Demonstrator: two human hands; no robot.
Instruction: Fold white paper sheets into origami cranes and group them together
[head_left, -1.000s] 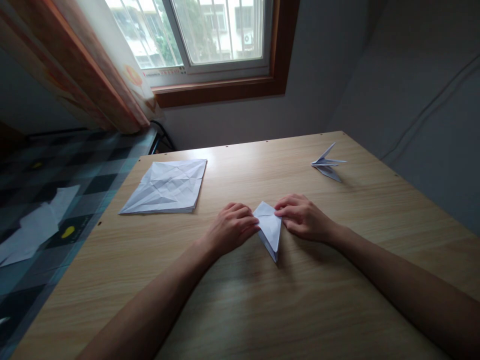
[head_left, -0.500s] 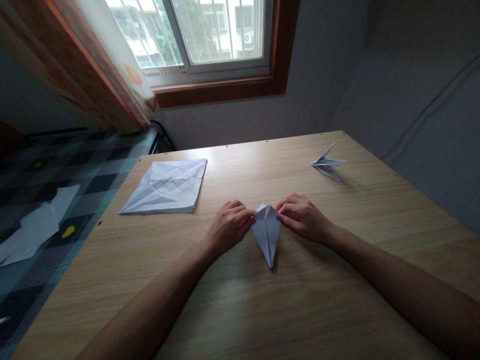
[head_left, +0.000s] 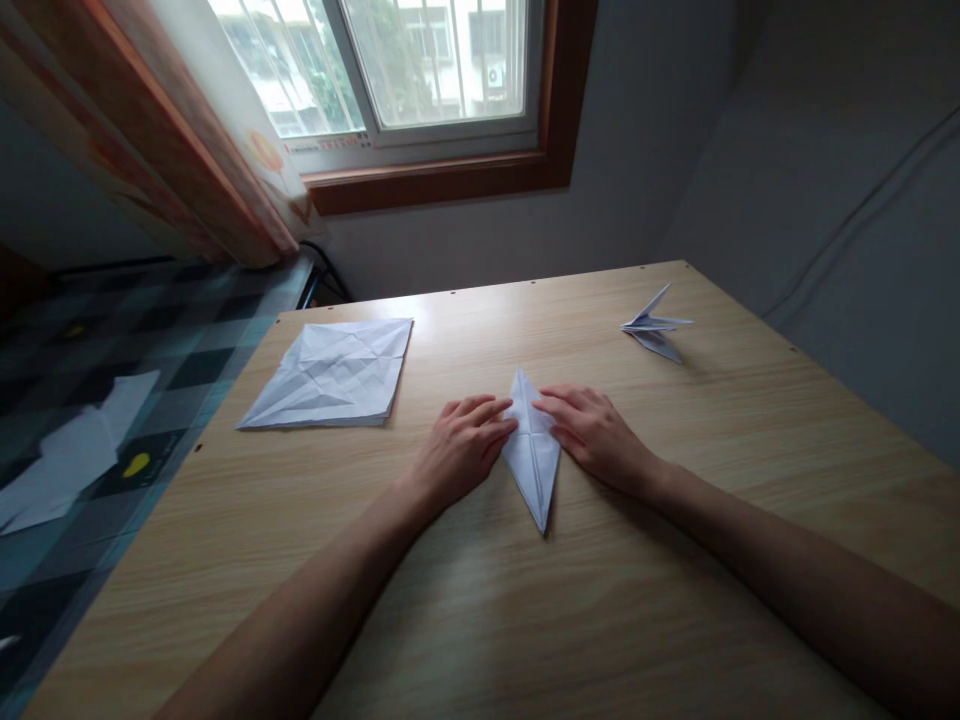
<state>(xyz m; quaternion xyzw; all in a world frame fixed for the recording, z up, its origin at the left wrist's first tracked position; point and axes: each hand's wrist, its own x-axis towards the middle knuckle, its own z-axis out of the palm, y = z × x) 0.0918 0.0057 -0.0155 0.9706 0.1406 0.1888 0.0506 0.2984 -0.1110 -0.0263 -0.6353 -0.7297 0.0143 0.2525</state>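
A white folded paper [head_left: 534, 475] lies on the wooden table in front of me, in a long kite-like diamond with one point towards me and one away. A crease runs down its middle and another crosses it. At its left edge, my left hand [head_left: 466, 445] holds it with bent fingers, the fingertips pressing on the paper. My right hand [head_left: 596, 435] holds the right side, with fingertips on the upper face and the thumb near the edge. The undersides of the fingers are partly hidden.
Creased square white sheets [head_left: 330, 375] lie stacked at the table's back left. A folded paper figure [head_left: 652, 325] with pointed ends stands at the back right. Left of the table [head_left: 375, 620], white paper [head_left: 75, 450] lies on a checked cloth [head_left: 217, 320]. A window is behind.
The folded paper's upper flap has opened away from me, so its blunt top is now a long point. My fingers moved from pinching its top corners to pressing its sides.
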